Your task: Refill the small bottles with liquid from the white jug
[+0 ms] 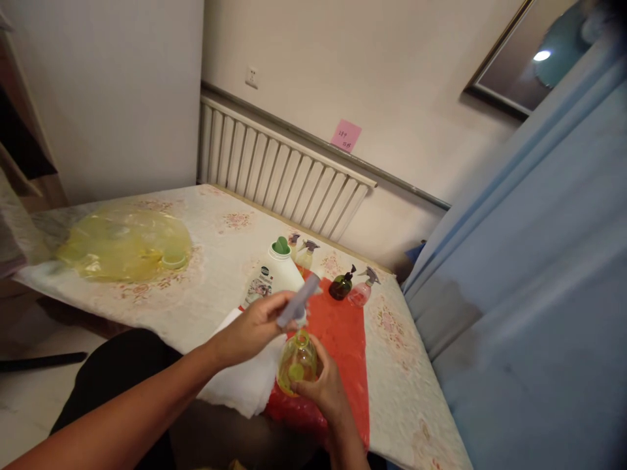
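My left hand [258, 321] is closed on a pale grey-purple trigger spray head [298, 302], blurred and tilted, just above a clear yellow spray bottle [298, 358]. My right hand [327, 386] wraps round that bottle from the right, its open neck facing up. The spray head and the bottle neck are close together; whether they touch I cannot tell. Under the bottle lies a red cloth or sheet [337, 333]. Just behind my left hand stands a large white jug [284, 271] with a green mouth.
Farther back stand two yellowish spray bottles [306, 256], a dark green pump bottle [340, 287] and a pink spray bottle [360, 294]. A white cloth [240, 385] lies left of the red sheet. An inflated yellow plastic bag [127, 241] rests at far left. Blue curtain [529, 261] hangs right.
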Motion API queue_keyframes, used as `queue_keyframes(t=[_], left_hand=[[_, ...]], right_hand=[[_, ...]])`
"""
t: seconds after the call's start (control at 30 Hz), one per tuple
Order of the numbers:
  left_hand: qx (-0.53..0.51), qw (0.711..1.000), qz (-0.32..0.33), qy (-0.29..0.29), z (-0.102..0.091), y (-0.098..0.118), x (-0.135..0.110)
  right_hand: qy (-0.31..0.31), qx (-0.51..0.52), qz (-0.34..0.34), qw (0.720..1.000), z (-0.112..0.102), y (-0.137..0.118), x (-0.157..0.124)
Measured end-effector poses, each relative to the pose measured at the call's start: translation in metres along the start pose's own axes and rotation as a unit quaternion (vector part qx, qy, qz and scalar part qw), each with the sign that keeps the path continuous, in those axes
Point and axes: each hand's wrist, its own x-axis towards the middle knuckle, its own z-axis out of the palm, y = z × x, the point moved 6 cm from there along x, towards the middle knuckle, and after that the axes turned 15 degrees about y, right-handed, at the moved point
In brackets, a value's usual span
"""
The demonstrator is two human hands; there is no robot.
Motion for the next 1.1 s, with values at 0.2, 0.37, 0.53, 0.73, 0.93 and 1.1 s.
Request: queue_keyframes(t=[0.2,0.37,0.53,0.73,0.93,1.1], left_hand=[[-0.161,0.979,-0.029,0.122,-0.031,-0.019,0.006],[-0.282,0.929,-0.07,0.229,-0.079,-0.044,0.014],[-0.358,0.876,-0.148,0.286,-0.119,-0.102,0.004],[-0.38,0.838,-0.274,0.28,-0.128,-0.203,-0.034],[-0.413,0.827,-0.33,0.193,-0.132,-0.247,-0.056],[-0.382,0.848,-0.333,0.156,-0.131,-0.255,-0.056]], right_hand=[[0.017,-0.022,0.018,0.999,0.0,-0.007,0.002],[0.027,-0.043,0.03,0.998,-0.01,0.001,0.02],[0.035,-0.151,-0.03,0.987,-0.024,-0.008,0.063],[0.048,-0.272,-0.165,0.947,-0.012,-0.072,0.12],[0.041,-0.396,-0.256,0.881,0.016,-0.124,0.163],[0.001,-0.493,-0.308,0.813,0.041,-0.146,0.179]])
